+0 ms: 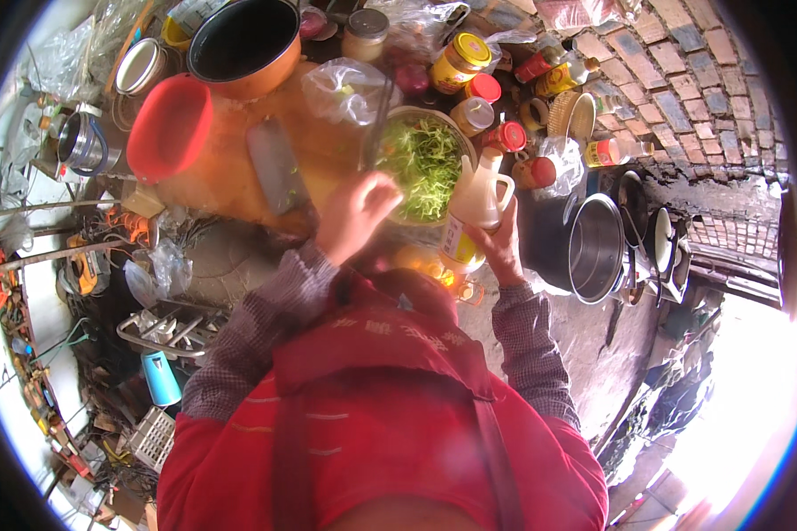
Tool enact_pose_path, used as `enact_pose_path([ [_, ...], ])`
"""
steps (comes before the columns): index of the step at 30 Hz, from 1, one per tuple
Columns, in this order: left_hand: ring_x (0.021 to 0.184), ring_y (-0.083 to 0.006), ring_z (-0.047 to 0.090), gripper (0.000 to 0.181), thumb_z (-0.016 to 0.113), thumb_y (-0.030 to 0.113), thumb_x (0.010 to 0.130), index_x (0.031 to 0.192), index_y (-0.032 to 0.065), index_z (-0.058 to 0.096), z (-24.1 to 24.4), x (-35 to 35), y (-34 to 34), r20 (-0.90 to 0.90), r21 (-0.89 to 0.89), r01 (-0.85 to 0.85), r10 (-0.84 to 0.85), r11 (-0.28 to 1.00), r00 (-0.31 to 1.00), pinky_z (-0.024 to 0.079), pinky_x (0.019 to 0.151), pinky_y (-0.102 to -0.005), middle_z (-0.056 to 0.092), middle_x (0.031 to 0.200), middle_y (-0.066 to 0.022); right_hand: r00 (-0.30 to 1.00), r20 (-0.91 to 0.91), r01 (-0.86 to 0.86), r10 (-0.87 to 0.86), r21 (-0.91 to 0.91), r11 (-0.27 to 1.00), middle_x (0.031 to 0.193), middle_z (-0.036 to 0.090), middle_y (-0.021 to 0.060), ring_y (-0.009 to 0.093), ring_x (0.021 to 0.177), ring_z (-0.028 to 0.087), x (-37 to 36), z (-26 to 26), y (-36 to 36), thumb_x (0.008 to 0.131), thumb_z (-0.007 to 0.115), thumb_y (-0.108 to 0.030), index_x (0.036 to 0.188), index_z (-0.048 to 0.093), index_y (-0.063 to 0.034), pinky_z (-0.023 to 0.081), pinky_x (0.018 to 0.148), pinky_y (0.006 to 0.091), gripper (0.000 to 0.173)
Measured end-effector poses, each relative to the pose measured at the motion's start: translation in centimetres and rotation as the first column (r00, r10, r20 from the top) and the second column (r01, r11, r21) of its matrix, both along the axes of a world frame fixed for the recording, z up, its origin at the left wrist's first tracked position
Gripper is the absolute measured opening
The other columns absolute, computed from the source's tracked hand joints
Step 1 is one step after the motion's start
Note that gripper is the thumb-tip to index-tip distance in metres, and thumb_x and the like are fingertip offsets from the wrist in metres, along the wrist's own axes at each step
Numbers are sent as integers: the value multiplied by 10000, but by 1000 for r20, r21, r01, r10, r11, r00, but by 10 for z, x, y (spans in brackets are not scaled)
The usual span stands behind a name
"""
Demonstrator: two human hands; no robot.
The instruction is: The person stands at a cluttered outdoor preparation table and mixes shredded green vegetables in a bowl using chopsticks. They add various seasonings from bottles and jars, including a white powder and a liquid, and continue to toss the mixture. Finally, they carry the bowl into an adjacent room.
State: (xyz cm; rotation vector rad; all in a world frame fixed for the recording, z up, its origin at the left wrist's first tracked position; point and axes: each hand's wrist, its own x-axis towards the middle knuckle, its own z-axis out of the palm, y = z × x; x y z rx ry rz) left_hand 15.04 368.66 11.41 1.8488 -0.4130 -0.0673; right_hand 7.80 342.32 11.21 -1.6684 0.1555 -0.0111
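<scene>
My right hand (501,245) grips a pale, translucent plastic jug (475,199) with a side handle and a label low on its body. The jug stands close to the near right rim of a bowl, partly covering it. Shredded green vegetable (428,166) fills the bowl (468,136). Just left of the bowl, my left hand (358,212) is blurred, with its fingers curled. Dark, blurred sticks (377,123), apparently chopsticks, extend from it past the bowl's left side. A cleaver (274,166) lies on the wooden board (229,192) further left.
A red plastic basin (173,129) and a large orange pot (249,50) stand at the back left. A clear plastic bag (349,89) lies behind the bowl. Several jars, including a yellow-lidded jar (460,63), crowd the back right. A deep metal pot (594,249) is at right.
</scene>
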Motion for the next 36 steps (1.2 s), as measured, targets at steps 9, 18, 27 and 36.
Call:
enact_pose_path([
  [9, 687, -56, 538, 100, 685, 98, 883, 926, 32, 624, 19, 22, -63, -116, -190, 16, -38, 982, 993, 446, 565, -227, 599, 789, 9, 991, 64, -115, 118, -39, 993, 1276, 491, 155, 265, 1173, 511, -16, 11, 12, 643, 856, -420, 1374, 326, -42, 424, 991, 410, 979],
  [18, 710, -50, 548, 139, 635, 94, 923, 1035, 12, 631, 46, 23, -55, -269, -179, 122, -168, 976, 948, 472, 585, -199, 613, 855, 4, 970, 104, -225, 218, 62, 972, 1345, 454, 149, 266, 1260, 448, -4, 10, -1, 638, 858, -269, 1422, 298, -59, 382, 1040, 408, 986],
  [27, 638, -31, 456, 162, 564, 124, 973, 1079, 27, 638, 51, 19, -53, -156, -168, 108, -134, 980, 979, 384, 572, -188, 570, 817, 40, 951, 90, -309, 296, 227, 924, 1354, 419, 98, 216, 1294, 375, 7, 28, 0, 645, 866, -221, 1431, 293, -61, 317, 1085, 380, 986],
  [36, 599, 5, 405, 101, 612, 126, 945, 1021, 62, 627, 58, 16, -62, -359, -278, -89, -18, 956, 933, 304, 499, -154, 561, 789, 77, 915, 183, -381, 359, 104, 919, 1350, 427, 123, 225, 1285, 387, 20, 21, -9, 646, 865, -206, 1433, 283, -35, 324, 1078, 384, 993],
])
